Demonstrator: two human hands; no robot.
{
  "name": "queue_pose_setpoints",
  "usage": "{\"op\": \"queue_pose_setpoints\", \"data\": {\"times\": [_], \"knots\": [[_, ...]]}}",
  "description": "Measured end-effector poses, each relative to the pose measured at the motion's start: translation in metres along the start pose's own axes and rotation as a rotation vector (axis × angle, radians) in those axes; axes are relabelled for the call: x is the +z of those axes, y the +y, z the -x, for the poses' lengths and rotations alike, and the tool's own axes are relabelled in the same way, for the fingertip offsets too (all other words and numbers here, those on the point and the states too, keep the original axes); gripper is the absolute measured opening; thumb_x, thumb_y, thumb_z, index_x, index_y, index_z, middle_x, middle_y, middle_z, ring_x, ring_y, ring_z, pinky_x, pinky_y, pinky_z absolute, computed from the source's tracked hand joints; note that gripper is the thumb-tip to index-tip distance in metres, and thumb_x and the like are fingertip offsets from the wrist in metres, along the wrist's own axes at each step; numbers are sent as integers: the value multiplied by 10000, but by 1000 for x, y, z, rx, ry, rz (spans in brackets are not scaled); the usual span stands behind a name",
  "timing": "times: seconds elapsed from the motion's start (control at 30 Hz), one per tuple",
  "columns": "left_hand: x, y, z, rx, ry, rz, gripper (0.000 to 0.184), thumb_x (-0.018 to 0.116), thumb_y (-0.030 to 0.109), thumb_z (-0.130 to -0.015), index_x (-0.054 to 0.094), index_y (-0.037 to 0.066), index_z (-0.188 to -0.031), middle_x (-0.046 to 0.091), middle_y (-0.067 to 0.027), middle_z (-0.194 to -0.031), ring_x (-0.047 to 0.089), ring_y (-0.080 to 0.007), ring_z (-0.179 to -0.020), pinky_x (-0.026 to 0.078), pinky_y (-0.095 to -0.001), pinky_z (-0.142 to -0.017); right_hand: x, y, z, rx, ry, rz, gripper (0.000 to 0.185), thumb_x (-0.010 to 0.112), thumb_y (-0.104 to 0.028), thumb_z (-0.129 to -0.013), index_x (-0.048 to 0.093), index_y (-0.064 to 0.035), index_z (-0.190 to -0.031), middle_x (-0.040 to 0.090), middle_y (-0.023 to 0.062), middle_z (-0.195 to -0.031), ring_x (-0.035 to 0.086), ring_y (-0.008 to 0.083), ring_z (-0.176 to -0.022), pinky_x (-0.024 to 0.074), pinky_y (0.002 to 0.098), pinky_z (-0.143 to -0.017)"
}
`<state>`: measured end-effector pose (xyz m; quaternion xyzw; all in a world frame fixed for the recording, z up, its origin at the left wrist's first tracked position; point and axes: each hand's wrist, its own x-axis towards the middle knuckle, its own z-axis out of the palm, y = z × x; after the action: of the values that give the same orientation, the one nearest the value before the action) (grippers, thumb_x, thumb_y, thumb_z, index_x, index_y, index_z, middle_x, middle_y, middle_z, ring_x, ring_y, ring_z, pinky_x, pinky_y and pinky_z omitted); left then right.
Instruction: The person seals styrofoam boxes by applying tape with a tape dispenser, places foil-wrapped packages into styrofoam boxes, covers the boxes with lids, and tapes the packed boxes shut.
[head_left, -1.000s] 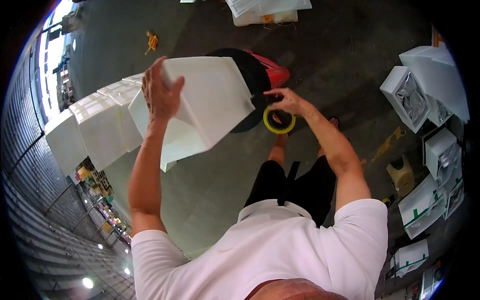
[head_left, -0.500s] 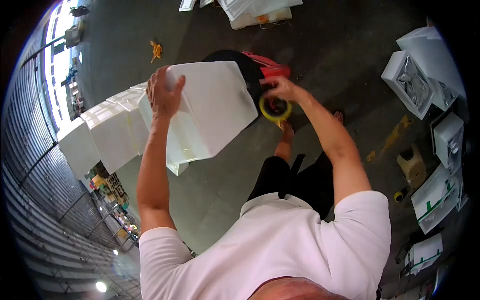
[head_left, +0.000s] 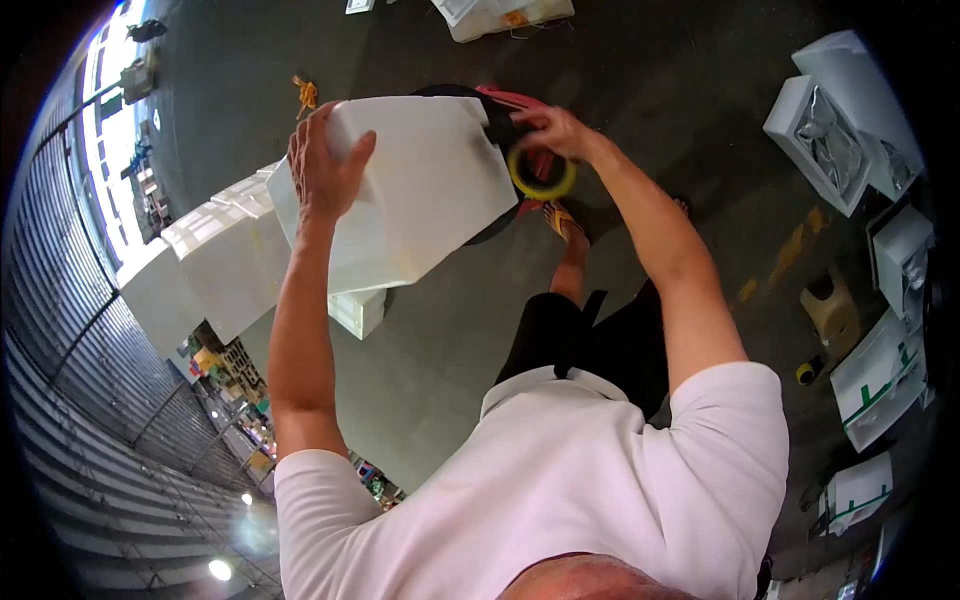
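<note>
A large white foam box (head_left: 430,180) stands tilted in front of me. My left hand (head_left: 325,170) lies on its upper left edge, fingers spread and thumb apart on the near face. At the box's right side, my right hand (head_left: 557,135) grips a roll of yellow tape (head_left: 545,193) by its upper rim, and motion blurs the fingers and roll slightly. Beneath the large box, part of a smaller white foam box (head_left: 358,312) shows. A dark round object (head_left: 490,232) and a red-pink object (head_left: 515,97) are partly hidden behind the large box.
A row of white foam boxes (head_left: 215,250) extends left. More foam boxes (head_left: 820,140) stand on the right, some with silvery lining. A beige stool (head_left: 832,312) and another tape roll (head_left: 806,373) are on the floor nearby. An orange-yellow scrap (head_left: 305,95) lies at the upper left.
My right hand and the yellow tape roll have moved up slightly along the box's side. The large box has turned a little, and the smaller box below shows more. My left hand stays on the edge.
</note>
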<state>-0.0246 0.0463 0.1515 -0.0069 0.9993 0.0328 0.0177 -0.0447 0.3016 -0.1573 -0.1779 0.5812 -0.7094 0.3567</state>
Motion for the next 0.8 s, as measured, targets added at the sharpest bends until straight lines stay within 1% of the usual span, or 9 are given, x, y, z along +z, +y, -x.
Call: {"op": "queue_pose_setpoints", "data": {"times": [0.2,0.27,0.3,0.33,0.4,0.53,0.6,0.63,0.8], "knots": [[7,-47,-27,-575,117,23,656,618,522,-838,504,96,-1324,559,-191,-1254,485,-359,-1206,347,-466,-1028,25,-10,57,143,60,96,619,813,-217,-699,624,-72,-1270,639,123,-1229,572,201,-1132,443,354,-983],[7,-63,-27,-337,409,-72,663,678,479,-825,496,99,-1337,544,-174,-1282,460,-362,-1237,342,-467,-1044,26,-1,6,50,147,65,595,804,-220,-712,627,-58,-1256,634,116,-1246,571,194,-1136,447,333,-976],[-4,-63,-23,146,404,25,638,736,378,-813,495,99,-1334,535,-153,-1296,446,-351,-1250,335,-459,-1058,27,3,-19,29,161,4,584,799,-228,-723,627,-51,-1252,639,114,-1240,582,193,-1119,454,327,-963],[-16,-35,-15,188,135,265,628,779,262,-769,507,98,-1311,543,-130,-1284,450,-340,-1241,333,-453,-1061,31,10,-43,17,179,-61,573,793,-236,-735,626,-45,-1248,644,112,-1233,592,193,-1102,460,320,-951],[-7,-26,-6,289,66,-16,596,767,242,-749,530,131,-1285,548,-121,-1276,460,-335,-1222,333,-453,-1055,30,-17,-63,52,117,10,558,794,-262,-742,628,-54,-1232,680,104,-1120,615,168,-1032,489,320,-912],[3,-45,-24,-99,122,96,535,687,313,-748,566,202,-1258,576,-120,-1237,489,-341,-1173,348,-436,-1034,43,21,-22,-80,22,37,578,787,-196,-757,592,-21,-1273,665,136,-1122,625,182,-1008,519,318,-872],[9,-68,-27,-168,177,70,532,653,348,-755,570,198,-1258,583,-127,-1232,497,-338,-1170,346,-435,-1035,57,-2,39,251,-102,46,589,786,-174,-751,590,-33,-1288,637,151,-1168,604,205,-1057,482,342,-948],[9,-75,-28,-290,177,86,535,648,355,-757,568,201,-1263,581,-131,-1235,498,-336,-1171,343,-436,-1038,68,10,59,149,-24,172,561,772,-138,-750,608,-88,-1284,651,32,-999,565,125,-867,479,284,-825],[6,-86,-32,-555,159,87,550,612,411,-771,551,221,-1284,572,-151,-1258,495,-344,-1200,336,-434,-1051,76,-13,60,286,-64,75,565,768,-188,-748,608,-104,-1284,674,66,-1058,597,107,-940,483,270,-851]]}}
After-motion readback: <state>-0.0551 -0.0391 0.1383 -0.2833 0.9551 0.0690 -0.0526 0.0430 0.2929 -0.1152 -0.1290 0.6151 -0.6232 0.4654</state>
